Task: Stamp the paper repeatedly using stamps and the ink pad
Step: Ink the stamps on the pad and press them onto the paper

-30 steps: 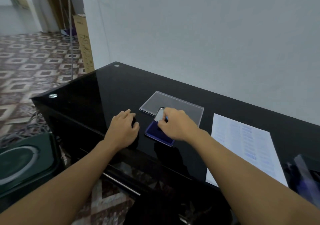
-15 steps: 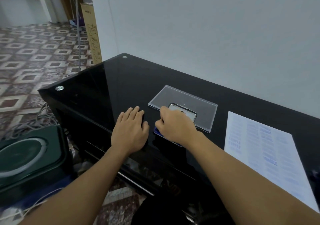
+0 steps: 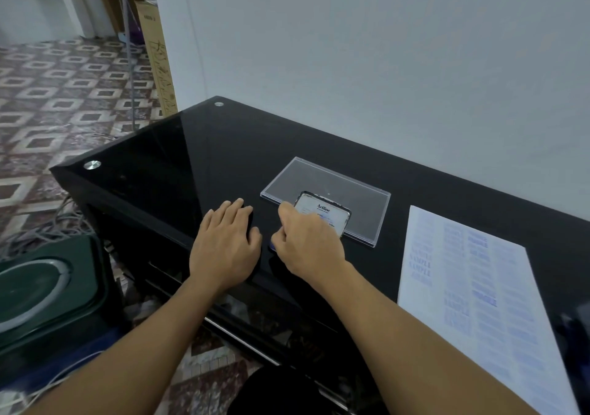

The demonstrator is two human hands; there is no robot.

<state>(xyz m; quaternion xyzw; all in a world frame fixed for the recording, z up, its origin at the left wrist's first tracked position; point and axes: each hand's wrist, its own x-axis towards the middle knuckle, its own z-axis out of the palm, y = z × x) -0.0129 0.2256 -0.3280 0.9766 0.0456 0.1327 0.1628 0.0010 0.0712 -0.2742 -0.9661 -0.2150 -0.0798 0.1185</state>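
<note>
Right, starting at my right hand: its fingers are curled, and they pinch the near edge of the ink pad lid. The lid is a rounded rectangle with a dark rim and a white label reading "Artline". It looks tipped up toward me, though I can't judge the angle. A thin sliver of the blue ink pad shows at the hand's 9 o'clock side; the hand hides the rest.

My left hand lies just beside it at 9 o'clock. It is palm down on the black glass table with the fingers straight and close together. I can't tell whether anything sits under those fingertips, since it is dark on dark there.

At 12 to 1 o'clock from the right hand, a clear acrylic sheet lies flat on the glass, and the lid's far end overlaps its near edge. At 3 to 4 o'clock, apart from the hands, the paper lies on the table. It carries columns of blue stamp marks, and several read "SAMPLE".

A round metal stud sits at the table's near-left corner. The pale wall runs behind the table at 12 o'clock. At 10 o'clock a tall cardboard box leans by the wall over patterned floor tiles. At 8 o'clock a dark green case with a pale ring sits on the floor.
</note>
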